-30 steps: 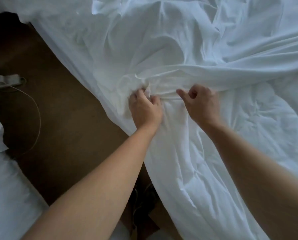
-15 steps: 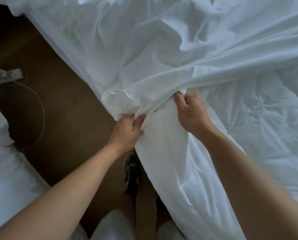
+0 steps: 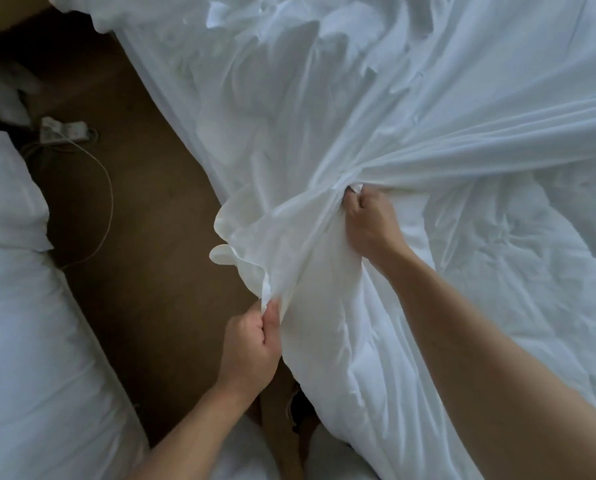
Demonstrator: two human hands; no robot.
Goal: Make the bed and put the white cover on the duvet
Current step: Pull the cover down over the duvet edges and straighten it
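Brown floor (image 3: 144, 237) runs from eleven to six (power strip (image 3: 64, 130) at ten); my left hand (image 3: 251, 348) pinches the white cover (image 3: 462, 98), right hand (image 3: 369, 220) grips it.

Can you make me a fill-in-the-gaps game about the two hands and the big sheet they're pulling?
1. The bare left hand and bare right hand both grip the smooth fabric cover, which is coloured ____.
2. The hand nearer the person's body is the ____ one.
3. The plain, flat floor is coloured ____.
4. The white plastic power strip lies on the ____.

Missing words: white; left; brown; floor.
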